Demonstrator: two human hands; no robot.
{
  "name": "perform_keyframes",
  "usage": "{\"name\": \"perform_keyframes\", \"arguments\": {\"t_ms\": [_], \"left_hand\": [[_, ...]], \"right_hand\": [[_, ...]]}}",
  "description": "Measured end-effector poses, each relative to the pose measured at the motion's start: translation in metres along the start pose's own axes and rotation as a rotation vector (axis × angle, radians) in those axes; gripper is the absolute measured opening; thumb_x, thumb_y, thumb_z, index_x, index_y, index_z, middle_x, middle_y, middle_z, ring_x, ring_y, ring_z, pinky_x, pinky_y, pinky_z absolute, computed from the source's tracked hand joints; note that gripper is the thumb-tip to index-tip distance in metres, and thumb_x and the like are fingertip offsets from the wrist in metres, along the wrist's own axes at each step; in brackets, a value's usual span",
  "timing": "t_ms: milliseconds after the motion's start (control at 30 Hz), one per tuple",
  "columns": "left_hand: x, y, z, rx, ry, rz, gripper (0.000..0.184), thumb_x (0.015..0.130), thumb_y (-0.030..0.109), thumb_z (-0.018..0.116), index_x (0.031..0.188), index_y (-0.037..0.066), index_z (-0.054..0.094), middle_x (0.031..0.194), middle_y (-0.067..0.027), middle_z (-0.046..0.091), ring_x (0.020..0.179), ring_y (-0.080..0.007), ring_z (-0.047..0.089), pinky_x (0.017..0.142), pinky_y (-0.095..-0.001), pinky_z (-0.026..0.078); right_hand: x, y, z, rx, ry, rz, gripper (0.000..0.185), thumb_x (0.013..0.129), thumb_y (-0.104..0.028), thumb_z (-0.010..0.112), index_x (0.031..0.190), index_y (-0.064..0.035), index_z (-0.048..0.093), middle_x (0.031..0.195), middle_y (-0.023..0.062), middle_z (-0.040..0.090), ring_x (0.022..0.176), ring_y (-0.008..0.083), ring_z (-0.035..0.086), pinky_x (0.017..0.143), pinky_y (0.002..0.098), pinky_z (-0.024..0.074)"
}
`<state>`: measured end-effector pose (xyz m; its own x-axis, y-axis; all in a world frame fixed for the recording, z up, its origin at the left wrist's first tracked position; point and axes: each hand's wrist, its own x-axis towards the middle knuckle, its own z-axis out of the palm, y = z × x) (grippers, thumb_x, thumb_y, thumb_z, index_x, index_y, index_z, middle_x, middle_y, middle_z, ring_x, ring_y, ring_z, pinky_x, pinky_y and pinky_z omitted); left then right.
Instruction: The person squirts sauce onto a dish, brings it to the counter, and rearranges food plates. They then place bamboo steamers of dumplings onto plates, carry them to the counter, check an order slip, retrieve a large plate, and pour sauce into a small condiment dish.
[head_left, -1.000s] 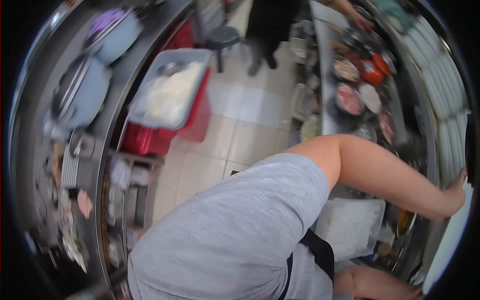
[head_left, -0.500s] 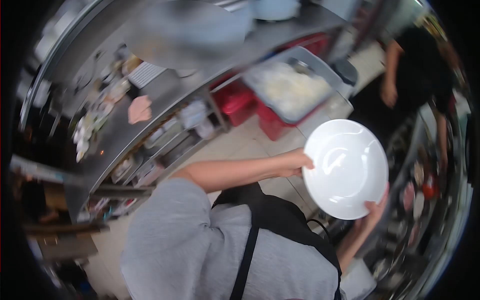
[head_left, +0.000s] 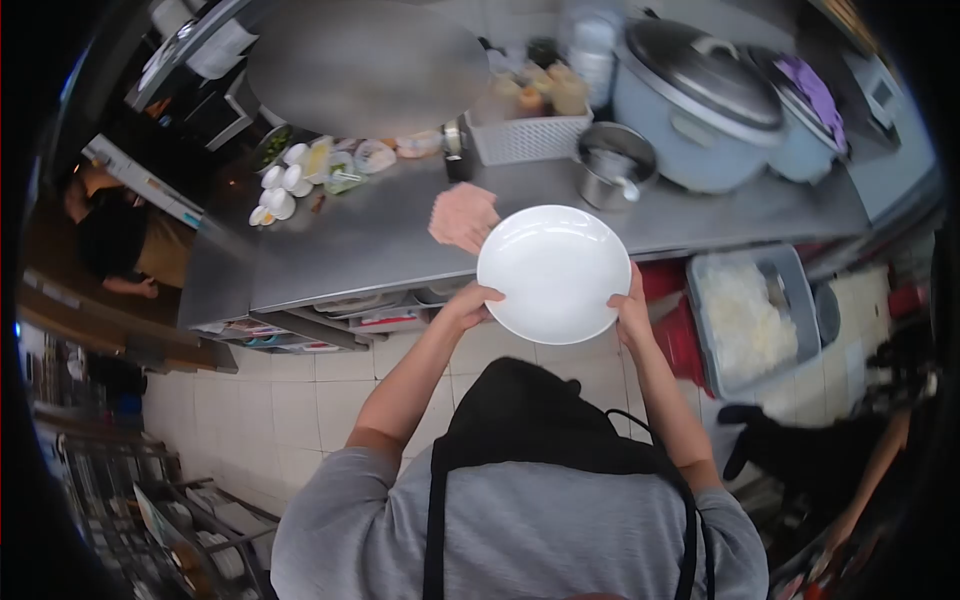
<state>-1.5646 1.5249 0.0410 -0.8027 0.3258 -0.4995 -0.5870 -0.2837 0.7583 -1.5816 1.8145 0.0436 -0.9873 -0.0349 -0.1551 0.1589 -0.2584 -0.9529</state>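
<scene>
A round white plate (head_left: pixel 555 275) is held out in front of me, over the near edge of the steel counter (head_left: pixel 370 235). My left hand (head_left: pixel 470 305) grips its left rim, thumb on top and fingers underneath. On the opposite rim my right hand (head_left: pixel 630 305) is closed in the same way. The plate's inside shows plain white, with nothing on it. Just behind its left side, a pink cloth (head_left: pixel 464 217) lies crumpled on the counter.
Sauce bottles stand in a white basket (head_left: pixel 530 135) beside a steel pot (head_left: pixel 615 165) and large lidded cookers (head_left: pixel 695 105). White cups (head_left: pixel 285 185) lie at the left. A grey tub (head_left: pixel 755 320) of pale food sits low right. Co-workers are at both sides.
My view and body have turned left from the cooking side to face the counter. The plate came round with both hands on it and now sits more level before me.
</scene>
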Motion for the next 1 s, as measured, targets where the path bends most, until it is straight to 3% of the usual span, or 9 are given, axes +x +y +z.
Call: {"name": "perform_keyframes", "arguments": {"t_ms": [200, 333, 400, 600, 667, 733, 800, 900, 1000], "left_hand": [[0.088, 0.014, -0.075, -0.126, 0.155, -0.004, 0.057, 0.065, 0.001, 0.059, 0.12, -0.002, 0.043, 0.111, -0.0139, 0.055, 0.101, -0.0255, 0.055, 0.085, -0.0375, 0.048], [0.107, 0.029, -0.111, -0.17, 0.179, 0.19, 0.055, 0.066, 0.0, 0.057, 0.119, -0.003, 0.044, 0.112, -0.014, 0.054, 0.102, -0.025, 0.055, 0.086, -0.0362, 0.047], [0.106, 0.037, -0.132, -0.136, 0.35, 0.161, 0.055, 0.066, 0.0, 0.056, 0.119, -0.004, 0.044, 0.114, -0.0137, 0.053, 0.103, -0.026, 0.054, 0.086, -0.036, 0.046], [0.073, 0.059, -0.126, -0.158, 0.444, 0.138, 0.06, 0.068, 0.001, 0.056, 0.125, 0.0, 0.038, 0.116, -0.0133, 0.051, 0.104, -0.0277, 0.052, 0.087, -0.0387, 0.046], [0.076, 0.05, -0.126, -0.06, 0.357, 0.204, 0.061, 0.072, 0.009, 0.061, 0.126, 0.001, 0.035, 0.117, -0.014, 0.05, 0.102, -0.0271, 0.054, 0.082, -0.0378, 0.05], [0.066, 0.068, -0.109, 0.242, 0.422, 0.079, 0.058, 0.075, 0.021, 0.065, 0.122, 0.001, 0.04, 0.109, -0.013, 0.056, 0.092, -0.0241, 0.059, 0.073, -0.0349, 0.053], [0.064, 0.094, -0.123, 0.468, 0.286, -0.315, 0.053, 0.077, 0.032, 0.065, 0.117, 0.002, 0.047, 0.097, -0.0107, 0.061, 0.08, -0.0198, 0.062, 0.068, -0.0324, 0.055], [0.06, 0.145, -0.135, 0.942, 0.422, -0.143, 0.034, 0.079, 0.035, 0.062, 0.095, 0.004, 0.063, 0.081, -0.0102, 0.063, 0.07, -0.0182, 0.063, 0.054, -0.0285, 0.051], [0.081, 0.193, -0.109, 1.246, 0.472, 0.352, 0.028, 0.075, 0.03, 0.062, 0.083, 0.003, 0.066, 0.07, -0.0147, 0.063, 0.065, -0.0281, 0.062, 0.06, -0.0337, 0.048]], "right_hand": [[0.108, 0.034, 0.031, -0.099, -0.063, 0.025, 0.076, 0.059, 0.01, 0.04, 0.132, -0.0038, 0.022, 0.124, 0.0149, 0.039, 0.117, 0.027, 0.038, 0.097, 0.0328, 0.031], [0.15, 0.037, 0.058, -0.244, -0.181, -0.064, 0.071, 0.065, 0.007, 0.045, 0.132, -0.0042, 0.022, 0.125, 0.0164, 0.039, 0.117, 0.0274, 0.038, 0.098, 0.0338, 0.0304], [0.171, 0.043, 0.071, -0.62, -0.217, -0.137, 0.072, 0.07, 0.002, 0.052, 0.134, -0.0009, 0.019, 0.126, 0.0209, 0.038, 0.117, 0.031, 0.039, 0.099, 0.0347, 0.0302], [0.193, 0.027, 0.099, -0.999, -0.365, -0.226, 0.078, 0.074, -0.017, 0.062, 0.131, 0.0104, 0.017, 0.129, 0.0292, 0.033, 0.119, 0.0375, 0.037, 0.099, 0.0365, 0.0311], [0.186, 0.017, 0.097, -1.219, -0.355, -0.549, 0.079, 0.075, -0.023, 0.063, 0.13, 0.012, 0.019, 0.129, 0.0299, 0.033, 0.117, 0.0379, 0.039, 0.098, 0.0375, 0.0327], [0.161, -0.048, 0.102, -1.218, -0.513, -0.364, 0.061, 0.077, -0.03, 0.061, 0.124, 0.0025, 0.04, 0.122, 0.0256, 0.044, 0.108, 0.0375, 0.047, 0.091, 0.0395, 0.0391], [0.163, -0.084, 0.082, -1.122, -0.47, -0.383, 0.025, 0.076, -0.026, 0.06, 0.092, -0.0075, 0.066, 0.085, 0.0161, 0.063, 0.082, 0.032, 0.06, 0.075, 0.0384, 0.0466], [0.196, -0.137, 0.035, -1.128, -0.049, -0.368, 0.018, 0.076, -0.02, 0.057, 0.081, -0.0064, 0.067, 0.079, 0.013, 0.064, 0.074, 0.0304, 0.061, 0.068, 0.0393, 0.0475], [0.24, -0.144, 0.005, -1.481, 0.08, -0.229, 0.019, 0.076, -0.018, 0.052, 0.081, -0.0075, 0.066, 0.082, 0.0143, 0.064, 0.076, 0.0313, 0.061, 0.068, 0.0403, 0.0481]]}}
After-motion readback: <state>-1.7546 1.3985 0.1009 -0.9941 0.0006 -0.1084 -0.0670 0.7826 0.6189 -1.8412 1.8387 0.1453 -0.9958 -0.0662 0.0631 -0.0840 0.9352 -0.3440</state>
